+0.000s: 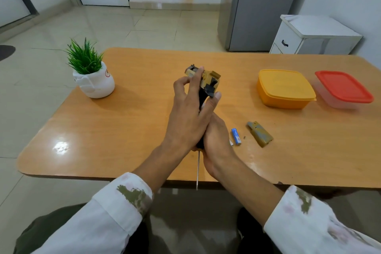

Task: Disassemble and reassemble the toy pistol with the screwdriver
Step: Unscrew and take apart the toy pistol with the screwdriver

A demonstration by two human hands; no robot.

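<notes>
Toy pistol: I saw it, tan and black, held above the table's middle.
Left hand: fingers curled round the pistol.
Screwdriver: shaft pointed back toward the camera.
Right hand: wrapped round the screwdriver's black handle, touching the left hand.
Battery: blue, lay just right of the hands.
Tan cover: lay near the battery.

One toy pistol and one screwdriver. On the one tabletop lie one blue battery, with a metal tip beside it that may be a second, one camouflage cover plate and one tiny screw. There are two lidded containers, a yellow container and a red-lidded container, and one potted plant.
</notes>
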